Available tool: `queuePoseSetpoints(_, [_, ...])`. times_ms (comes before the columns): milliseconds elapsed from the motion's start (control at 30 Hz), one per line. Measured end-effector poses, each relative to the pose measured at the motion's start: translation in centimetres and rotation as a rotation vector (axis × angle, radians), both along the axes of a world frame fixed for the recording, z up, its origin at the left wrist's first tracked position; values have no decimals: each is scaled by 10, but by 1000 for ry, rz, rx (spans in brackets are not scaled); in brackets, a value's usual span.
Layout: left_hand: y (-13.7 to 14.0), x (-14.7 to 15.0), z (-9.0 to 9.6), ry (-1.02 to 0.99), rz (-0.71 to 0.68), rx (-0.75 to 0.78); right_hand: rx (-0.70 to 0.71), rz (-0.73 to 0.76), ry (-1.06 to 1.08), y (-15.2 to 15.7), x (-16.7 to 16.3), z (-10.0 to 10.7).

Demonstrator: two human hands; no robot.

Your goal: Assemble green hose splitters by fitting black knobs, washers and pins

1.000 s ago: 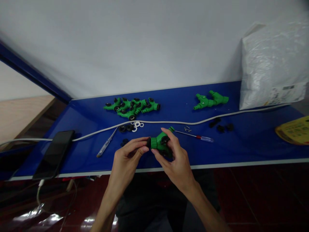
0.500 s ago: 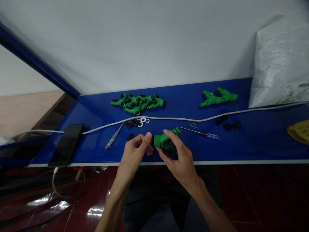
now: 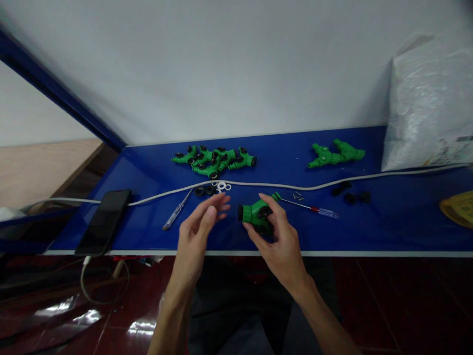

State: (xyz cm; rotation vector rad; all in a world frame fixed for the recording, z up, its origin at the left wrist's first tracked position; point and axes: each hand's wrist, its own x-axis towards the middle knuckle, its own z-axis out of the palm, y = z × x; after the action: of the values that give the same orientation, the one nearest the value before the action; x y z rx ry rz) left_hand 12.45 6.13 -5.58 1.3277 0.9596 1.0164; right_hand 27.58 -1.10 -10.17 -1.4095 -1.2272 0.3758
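My right hand (image 3: 277,234) grips a green Y-shaped hose splitter (image 3: 254,213) with black valve levers and a black collar at its left end. Apart from the splitter, to its left, my left hand (image 3: 201,222) hangs over the table with fingers stretched out and nothing in them. Beyond that hand lie several white ring washers (image 3: 221,186) and black rings (image 3: 204,190). A screwdriver with a clear and red handle (image 3: 325,212) lies right of the splitter, near several small screws (image 3: 297,196).
Behind a white cable (image 3: 273,185) sit a cluster of green splitters (image 3: 212,160) and, farther right, green splitter bodies (image 3: 336,153). A clear-handled screwdriver (image 3: 172,217) and a phone (image 3: 105,219) lie left. Black parts (image 3: 351,197), a white plastic bag (image 3: 428,103) and a yellow object (image 3: 458,204) are right.
My left hand has let go of the splitter's black collar and moved left, its fingers opening. My right hand still holds the splitter. The view has shifted slightly.
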Motion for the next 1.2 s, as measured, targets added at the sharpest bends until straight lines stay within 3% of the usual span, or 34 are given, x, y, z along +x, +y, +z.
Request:
queuePoseSetpoints(133, [7,6,2,374,-123,-15,-25,12,-22,-1,2,2])
queuePoseSetpoints(267, [6,3,2,313,-217,166,-124,62,59,-2,5,4])
queuePoseSetpoints(400, [0,-2,-5,296,-180,8,-154,88,67,-3,4,4])
queuePoseSetpoints(467, [-3,-2,-8,354,-155,26,-160,98,76,-4,4,3])
queuePoseSetpoints(667, [20,-5,-11,502,-192,634,-252,80,375,1,7,7])
queuePoseSetpoints(767, [50,0,-16,685,-73,810,-245,64,536,5,9,8])
queuePoseSetpoints(833, [67,5,-18,841,-71,876,-228,75,607,8,10,7])
queuePoseSetpoints(1033, [76,13,-10,1008,-131,852,-146,142,797,11,16,4])
queuePoseSetpoints(1133, [66,12,-4,834,-153,750,-123,162,898,11,18,8])
queuePoseSetpoints(1200, [55,13,-1,639,-117,574,-118,162,938,11,19,11])
